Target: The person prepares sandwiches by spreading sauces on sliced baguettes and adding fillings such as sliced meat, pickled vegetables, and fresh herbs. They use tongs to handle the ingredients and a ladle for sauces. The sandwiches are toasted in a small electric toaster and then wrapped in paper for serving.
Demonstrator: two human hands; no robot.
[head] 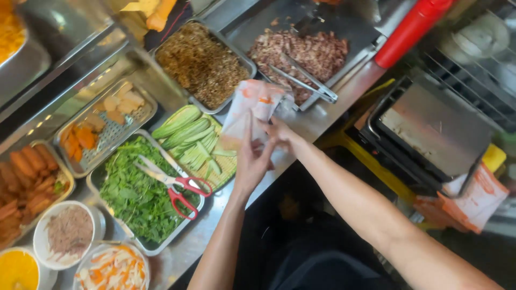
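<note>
Both my hands hold a white and orange paper bag [248, 110] over the steel counter [317, 121]. My left hand [251, 161] grips its lower edge with fingers pointing up. Just to its right, my right hand [280, 135] pinches the bag's side. The bag hangs over the tray of sliced cucumber [193, 140] and beside the tray of chopped meat [309, 53], where metal tongs [301, 80] lie.
Red-handled scissors [174, 185] rest on a tray of green herbs [134, 198]. Trays of brown shredded filling [201, 64], sausages [27, 182] and fried pieces [102, 123] stand left. Bowls of pickled carrot [113, 268] and ground meat [69, 232] sit near. A red bottle [411, 29] leans at right.
</note>
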